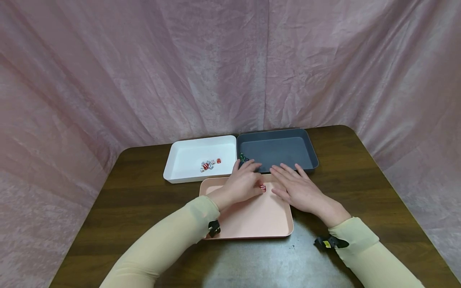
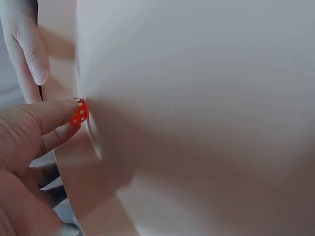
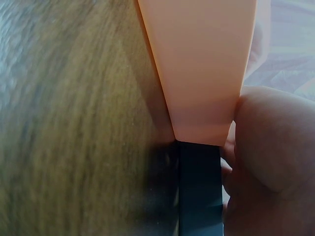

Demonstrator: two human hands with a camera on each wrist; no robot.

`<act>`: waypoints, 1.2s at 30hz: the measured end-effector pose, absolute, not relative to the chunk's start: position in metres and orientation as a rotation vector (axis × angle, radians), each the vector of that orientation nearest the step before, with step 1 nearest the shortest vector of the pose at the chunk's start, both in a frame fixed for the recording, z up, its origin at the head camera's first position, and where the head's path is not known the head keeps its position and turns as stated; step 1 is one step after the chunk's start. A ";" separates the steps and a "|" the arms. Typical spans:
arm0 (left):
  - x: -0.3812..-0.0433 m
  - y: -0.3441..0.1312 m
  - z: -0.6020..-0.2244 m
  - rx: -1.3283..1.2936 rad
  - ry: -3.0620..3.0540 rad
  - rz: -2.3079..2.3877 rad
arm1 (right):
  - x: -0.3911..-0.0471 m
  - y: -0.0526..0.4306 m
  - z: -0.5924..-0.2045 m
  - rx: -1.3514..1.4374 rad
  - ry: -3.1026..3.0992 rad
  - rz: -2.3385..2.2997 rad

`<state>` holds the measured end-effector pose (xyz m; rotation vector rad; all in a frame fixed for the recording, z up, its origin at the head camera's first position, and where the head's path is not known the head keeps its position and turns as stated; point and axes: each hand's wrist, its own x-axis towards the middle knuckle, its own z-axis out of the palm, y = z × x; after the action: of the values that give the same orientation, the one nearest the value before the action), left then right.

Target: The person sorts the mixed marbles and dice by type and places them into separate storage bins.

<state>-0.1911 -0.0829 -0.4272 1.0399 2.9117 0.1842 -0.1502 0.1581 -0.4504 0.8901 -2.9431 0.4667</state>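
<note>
Between the thumb and a finger of my left hand (image 1: pixel 242 184) is a red die (image 2: pixel 79 113) with white dots, pinched near the far wall of the pink tray (image 1: pixel 259 222). That hand reaches over the tray's far left part, its other fingers spread toward the dark grey tray. My right hand (image 1: pixel 301 192) is over the pink tray's far right corner, palm down with straight fingers, holding nothing. In the right wrist view its thumb side lies close along the pink tray's rim (image 3: pixel 241 93).
Behind on the left, a white tray (image 1: pixel 183 160) contains several red and clear dice (image 1: pixel 207 165). Beside it stands the dark grey tray (image 1: pixel 284 150), with small dark green and blue pieces (image 1: pixel 243 158) in its near left corner. All sit on a brown wooden table (image 1: pixel 137 192) before pink curtains.
</note>
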 end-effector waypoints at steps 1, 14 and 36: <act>-0.191 -0.083 -0.427 1.042 2.913 0.186 | -0.150 0.158 -0.450 0.890 -2.944 0.468; -0.188 -0.101 -0.413 1.035 2.948 0.337 | -0.150 0.157 -0.450 0.893 -2.940 0.470; -0.201 -0.155 -0.387 0.851 3.098 0.479 | -0.149 0.157 -0.449 0.888 -2.945 0.489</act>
<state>-0.2005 -0.1552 -0.3872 0.8508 3.0976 0.4795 -0.1489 0.1567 -0.4489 0.8884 -2.9453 0.4889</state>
